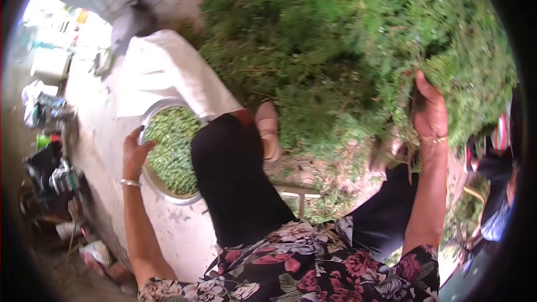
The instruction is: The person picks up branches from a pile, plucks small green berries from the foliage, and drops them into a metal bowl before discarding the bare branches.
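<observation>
**Shiny metal against matt cloth and rough greenery**

The basin (178,200) has a smooth, silvery metal rim with a soft shine; the cut leaves (172,148) in it form a rough, matt surface. The leafy heap (341,50) is coarse and feathery, the brown stems (414,106) woody-looking. The silver-toned bangle (130,182) and gold-toned bracelet (435,140) gleam like metal. The floral top (313,263) and black trousers (235,173) are matt cloth. The white sheet (168,61) looks smooth, its material unclear.

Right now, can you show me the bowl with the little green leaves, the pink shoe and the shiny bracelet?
Bowl (147,175): head view, on its metal rim, lower left.
Pink shoe (267,114): head view, on its upper front part.
Shiny bracelet (130,183): head view, on its band at the left wrist.
</observation>
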`<state>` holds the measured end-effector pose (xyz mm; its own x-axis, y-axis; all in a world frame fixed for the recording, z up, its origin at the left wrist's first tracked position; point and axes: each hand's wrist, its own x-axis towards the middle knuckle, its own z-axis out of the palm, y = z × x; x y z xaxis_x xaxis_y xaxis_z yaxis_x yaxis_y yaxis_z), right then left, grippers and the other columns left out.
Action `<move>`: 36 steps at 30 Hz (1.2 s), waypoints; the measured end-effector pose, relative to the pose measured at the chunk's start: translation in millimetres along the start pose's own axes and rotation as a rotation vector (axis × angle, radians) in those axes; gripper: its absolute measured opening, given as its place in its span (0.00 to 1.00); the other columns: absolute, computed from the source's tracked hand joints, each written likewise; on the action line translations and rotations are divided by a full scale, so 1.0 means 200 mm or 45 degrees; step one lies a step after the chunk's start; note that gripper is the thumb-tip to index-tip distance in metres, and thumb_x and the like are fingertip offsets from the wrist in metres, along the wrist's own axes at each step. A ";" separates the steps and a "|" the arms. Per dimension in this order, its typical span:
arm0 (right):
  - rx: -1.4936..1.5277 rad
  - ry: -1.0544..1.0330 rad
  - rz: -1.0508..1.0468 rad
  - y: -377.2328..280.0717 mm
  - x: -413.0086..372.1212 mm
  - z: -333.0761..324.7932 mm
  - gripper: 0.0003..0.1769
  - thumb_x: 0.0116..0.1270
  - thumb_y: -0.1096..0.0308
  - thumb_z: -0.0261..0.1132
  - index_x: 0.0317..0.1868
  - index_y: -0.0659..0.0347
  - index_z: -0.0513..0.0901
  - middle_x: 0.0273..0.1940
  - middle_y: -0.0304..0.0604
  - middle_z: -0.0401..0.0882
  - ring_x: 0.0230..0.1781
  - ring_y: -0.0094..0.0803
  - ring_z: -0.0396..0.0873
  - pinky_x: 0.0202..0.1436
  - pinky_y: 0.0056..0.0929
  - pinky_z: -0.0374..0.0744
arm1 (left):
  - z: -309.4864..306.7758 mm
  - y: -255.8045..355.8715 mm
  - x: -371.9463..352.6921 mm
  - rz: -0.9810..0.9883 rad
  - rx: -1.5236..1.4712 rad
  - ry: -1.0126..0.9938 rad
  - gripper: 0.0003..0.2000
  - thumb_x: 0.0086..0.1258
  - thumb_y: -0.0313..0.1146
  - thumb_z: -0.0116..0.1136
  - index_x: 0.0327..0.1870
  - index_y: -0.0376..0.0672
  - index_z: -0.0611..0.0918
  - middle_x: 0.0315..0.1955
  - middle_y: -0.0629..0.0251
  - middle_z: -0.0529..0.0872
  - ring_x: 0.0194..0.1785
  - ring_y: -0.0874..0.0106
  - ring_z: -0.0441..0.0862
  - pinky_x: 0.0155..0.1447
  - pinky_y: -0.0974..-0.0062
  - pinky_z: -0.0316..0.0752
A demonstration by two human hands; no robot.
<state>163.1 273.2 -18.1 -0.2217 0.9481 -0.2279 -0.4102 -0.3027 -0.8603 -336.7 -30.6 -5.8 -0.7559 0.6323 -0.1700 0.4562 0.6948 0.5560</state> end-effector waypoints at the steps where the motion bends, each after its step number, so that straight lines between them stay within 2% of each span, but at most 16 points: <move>1: -0.002 -0.040 0.003 -0.01 0.00 -0.02 0.13 0.64 0.69 0.63 0.46 0.67 0.80 0.45 0.41 0.81 0.46 0.30 0.78 0.55 0.29 0.73 | 0.03 0.04 0.03 0.139 0.058 0.001 0.25 0.53 0.28 0.64 0.54 0.27 0.76 0.48 0.46 0.81 0.48 0.61 0.80 0.55 0.69 0.73; 3: -0.191 0.086 0.061 -0.03 0.00 -0.02 0.11 0.63 0.71 0.63 0.45 0.66 0.80 0.41 0.39 0.82 0.39 0.28 0.80 0.46 0.27 0.77 | 0.10 0.23 0.14 0.280 0.200 -0.100 0.21 0.56 0.30 0.62 0.51 0.28 0.78 0.46 0.48 0.82 0.48 0.61 0.80 0.54 0.69 0.73; 4: -0.283 0.141 0.103 -0.05 -0.01 -0.01 0.08 0.62 0.72 0.65 0.41 0.64 0.82 0.36 0.37 0.83 0.31 0.25 0.80 0.35 0.24 0.78 | 0.17 0.30 0.17 0.373 0.254 0.018 0.18 0.57 0.31 0.61 0.48 0.29 0.80 0.43 0.49 0.83 0.48 0.60 0.80 0.53 0.69 0.73; 7: -0.410 0.189 -0.047 -0.06 -0.03 0.00 0.06 0.60 0.73 0.66 0.38 0.63 0.83 0.33 0.36 0.83 0.27 0.22 0.79 0.30 0.22 0.77 | 0.43 0.70 0.29 0.611 0.010 -0.440 0.18 0.58 0.33 0.62 0.47 0.30 0.80 0.40 0.50 0.83 0.44 0.58 0.81 0.52 0.67 0.74; 9: -0.369 0.224 -0.097 -0.09 -0.05 -0.01 0.05 0.60 0.73 0.66 0.37 0.63 0.84 0.32 0.35 0.83 0.28 0.21 0.79 0.31 0.22 0.76 | 0.69 0.93 0.29 0.855 0.097 -0.571 0.15 0.57 0.30 0.60 0.44 0.30 0.81 0.34 0.54 0.85 0.41 0.64 0.82 0.49 0.71 0.75; 11: -0.450 0.282 -0.176 -0.13 -0.05 -0.03 0.05 0.60 0.73 0.66 0.37 0.62 0.84 0.32 0.35 0.83 0.28 0.21 0.78 0.32 0.21 0.75 | 0.97 1.11 0.26 1.124 0.350 -0.713 0.15 0.55 0.31 0.61 0.43 0.34 0.81 0.33 0.51 0.84 0.37 0.61 0.82 0.45 0.69 0.75; 15: -0.510 0.351 -0.196 -0.20 -0.10 -0.03 0.07 0.62 0.70 0.64 0.38 0.64 0.84 0.33 0.35 0.83 0.29 0.19 0.77 0.33 0.21 0.74 | 1.69 1.11 0.15 1.520 0.301 -0.887 0.11 0.52 0.31 0.63 0.36 0.35 0.83 0.27 0.52 0.83 0.32 0.60 0.82 0.38 0.68 0.75; 17: -0.573 0.399 -0.203 -0.23 -0.13 -0.02 0.09 0.63 0.69 0.64 0.39 0.66 0.84 0.32 0.36 0.83 0.29 0.19 0.76 0.34 0.21 0.74 | 1.97 1.11 0.02 1.174 0.119 -0.953 0.09 0.52 0.30 0.63 0.32 0.37 0.84 0.26 0.53 0.84 0.32 0.62 0.83 0.35 0.67 0.76; 19: -0.406 0.445 -0.173 -0.24 -0.14 -0.02 0.05 0.63 0.72 0.63 0.35 0.65 0.83 0.28 0.35 0.81 0.25 0.20 0.75 0.26 0.21 0.72 | 2.28 1.04 -0.04 0.809 0.145 -0.993 0.11 0.49 0.33 0.65 0.34 0.41 0.85 0.31 0.51 0.84 0.37 0.52 0.81 0.43 0.60 0.77; 20: -0.476 0.428 -0.142 -0.27 -0.16 -0.02 0.05 0.63 0.71 0.63 0.35 0.65 0.83 0.28 0.34 0.81 0.24 0.18 0.73 0.26 0.21 0.71 | 2.32 1.09 -0.12 0.826 0.140 -1.002 0.11 0.49 0.33 0.65 0.34 0.41 0.85 0.31 0.51 0.84 0.37 0.52 0.81 0.43 0.60 0.77; 22: -0.493 0.433 -0.156 -0.25 -0.17 -0.04 0.06 0.64 0.71 0.63 0.34 0.65 0.83 0.27 0.33 0.80 0.24 0.18 0.72 0.26 0.21 0.70 | 2.36 1.16 -0.27 0.466 0.100 -0.701 0.12 0.51 0.36 0.67 0.36 0.42 0.85 0.33 0.54 0.85 0.38 0.52 0.82 0.42 0.60 0.78; 27: -0.431 0.442 -0.131 -0.26 -0.17 -0.08 0.07 0.63 0.70 0.62 0.30 0.65 0.82 0.21 0.32 0.78 0.22 0.16 0.68 0.26 0.23 0.68 | 2.47 1.17 -0.28 0.420 0.070 -0.448 0.12 0.51 0.36 0.67 0.35 0.40 0.85 0.33 0.55 0.86 0.38 0.53 0.83 0.40 0.59 0.78; 29: -0.548 0.487 -0.086 -0.27 -0.18 -0.12 0.07 0.62 0.70 0.63 0.30 0.66 0.81 0.21 0.34 0.79 0.22 0.16 0.69 0.26 0.23 0.68 | 2.35 1.23 -0.24 0.570 -0.021 -0.531 0.10 0.52 0.35 0.67 0.30 0.39 0.85 0.28 0.54 0.85 0.34 0.53 0.83 0.38 0.60 0.77; 30: -0.532 0.441 -0.136 -0.28 -0.18 -0.11 0.05 0.62 0.70 0.63 0.32 0.64 0.82 0.23 0.33 0.79 0.22 0.17 0.71 0.26 0.21 0.69 | 2.25 1.28 -0.23 0.634 -0.109 -0.585 0.08 0.52 0.31 0.67 0.25 0.35 0.83 0.19 0.55 0.83 0.28 0.61 0.83 0.34 0.65 0.76; 34: -0.685 0.374 -0.147 -0.26 -0.18 -0.13 0.03 0.63 0.72 0.64 0.34 0.62 0.82 0.24 0.32 0.77 0.20 0.18 0.71 0.24 0.22 0.70 | 1.98 1.39 -0.09 0.634 -0.460 -0.796 0.05 0.54 0.25 0.64 0.27 0.33 0.82 0.18 0.62 0.80 0.24 0.73 0.79 0.30 0.72 0.73; 36: -0.505 0.322 -0.120 -0.28 -0.19 -0.06 0.03 0.62 0.72 0.64 0.34 0.62 0.82 0.24 0.32 0.76 0.20 0.19 0.71 0.24 0.23 0.70 | 1.66 1.58 -0.16 0.463 -0.911 -1.052 0.03 0.59 0.21 0.58 0.33 0.33 0.82 0.22 0.69 0.81 0.24 0.82 0.73 0.25 0.82 0.65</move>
<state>204.9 255.3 33.9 0.0429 0.9784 -0.2023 -0.0382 -0.2007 -0.9789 -12.7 282.2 -95.7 0.0248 0.9706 -0.2393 0.0131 0.2390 0.9709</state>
